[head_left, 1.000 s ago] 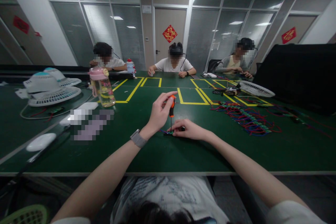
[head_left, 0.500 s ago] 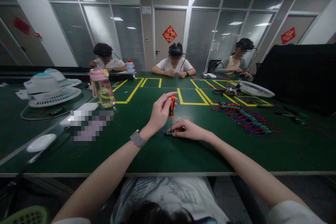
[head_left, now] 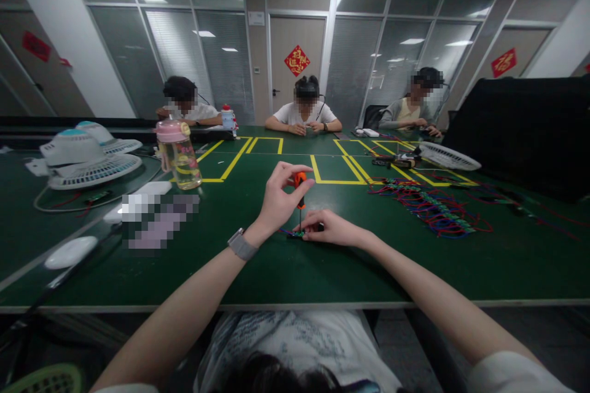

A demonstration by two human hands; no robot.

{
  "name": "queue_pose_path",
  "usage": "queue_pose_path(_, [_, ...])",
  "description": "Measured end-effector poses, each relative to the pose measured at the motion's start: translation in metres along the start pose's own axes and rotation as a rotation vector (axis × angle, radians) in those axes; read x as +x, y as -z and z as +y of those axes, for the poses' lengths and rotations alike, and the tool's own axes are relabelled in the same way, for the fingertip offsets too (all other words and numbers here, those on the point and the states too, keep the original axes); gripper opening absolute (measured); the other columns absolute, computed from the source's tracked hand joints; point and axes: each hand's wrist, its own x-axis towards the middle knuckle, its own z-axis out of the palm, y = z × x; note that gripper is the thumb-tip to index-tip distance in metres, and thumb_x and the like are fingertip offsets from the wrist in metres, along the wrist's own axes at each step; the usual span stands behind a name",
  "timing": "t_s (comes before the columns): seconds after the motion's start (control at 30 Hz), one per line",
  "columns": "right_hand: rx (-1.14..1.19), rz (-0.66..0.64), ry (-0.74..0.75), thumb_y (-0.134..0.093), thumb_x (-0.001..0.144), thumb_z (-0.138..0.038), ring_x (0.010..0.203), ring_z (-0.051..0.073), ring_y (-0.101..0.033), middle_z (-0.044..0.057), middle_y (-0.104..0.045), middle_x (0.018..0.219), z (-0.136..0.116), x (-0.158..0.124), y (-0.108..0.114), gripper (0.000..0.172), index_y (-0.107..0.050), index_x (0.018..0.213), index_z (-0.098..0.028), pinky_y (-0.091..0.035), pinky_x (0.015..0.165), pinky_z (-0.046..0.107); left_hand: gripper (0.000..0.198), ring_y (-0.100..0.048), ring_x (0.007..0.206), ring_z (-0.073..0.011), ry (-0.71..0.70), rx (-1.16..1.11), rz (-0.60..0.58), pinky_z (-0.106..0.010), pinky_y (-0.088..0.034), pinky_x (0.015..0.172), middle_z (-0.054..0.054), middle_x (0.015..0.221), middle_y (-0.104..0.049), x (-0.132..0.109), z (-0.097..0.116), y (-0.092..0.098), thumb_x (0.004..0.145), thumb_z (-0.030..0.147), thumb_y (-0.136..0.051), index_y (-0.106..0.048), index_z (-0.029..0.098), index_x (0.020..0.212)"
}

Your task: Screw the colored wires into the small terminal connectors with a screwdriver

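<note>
An orange and black screwdriver stands upright in front of me, its thin shaft pointing down. My left hand grips its handle between thumb and fingers. Under the tip lies a small green circuit board with blue and red wires at its left end. My right hand rests on the table and pinches the board and the lower end of the shaft with its fingertips. What exactly those fingertips press on is partly hidden.
Wired circuit boards lie in a row at right. A pink-lidded bottle, white fans and a white mouse-like object are at left. Yellow tape marks the green table. Three people sit opposite.
My left thumb has shifted from along the handle outward to its right side, and the fingers have turned around the handle. My right hand and the board stay in place.
</note>
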Motion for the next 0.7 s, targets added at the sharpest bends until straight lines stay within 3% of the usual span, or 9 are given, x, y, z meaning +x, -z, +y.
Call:
queue_pose_path(0.2, [0.004,-0.005,-0.008,-0.065,0.084,-0.029,0.067,0.011,-0.054,0.002,-0.057,0.078,-0.0023,-0.0003,0.0006,0.029,-0.072,0.108,-0.016,-0.045,0.062,0.023,0.029,-0.063,0.094,-0.0151,0.045,-0.107,-0.069,-0.027,-0.051,0.081,-0.007,0.108,-0.063,0.0001,0.0045,0.0012,0.095,0.026,-0.043,-0.066,0.020,0.112])
queue_pose_path(0.47, [0.007,-0.005,-0.011,-0.064,0.084,-0.029,0.067,0.011,-0.053,0.002,-0.057,0.079,-0.0017,-0.0004,0.0002,0.029,-0.072,0.109,-0.016,-0.044,0.062,0.023,0.018,-0.059,0.085,-0.0130,-0.002,-0.004,0.003,-0.022,-0.051,0.072,-0.004,0.096,-0.059,0.0001,0.0034,0.0011,0.086,0.027,-0.061,-0.070,0.022,0.101])
queue_pose_path(0.7, [-0.001,-0.007,-0.003,-0.064,0.085,-0.032,0.067,0.012,-0.054,0.002,-0.058,0.079,-0.0027,-0.0006,0.0009,0.030,-0.072,0.109,-0.016,-0.045,0.062,0.023,0.029,-0.064,0.099,-0.0166,0.034,-0.115,-0.051,-0.029,-0.051,0.087,-0.008,0.113,-0.066,-0.0001,0.0029,0.0011,0.094,0.025,-0.046,-0.065,0.020,0.115])
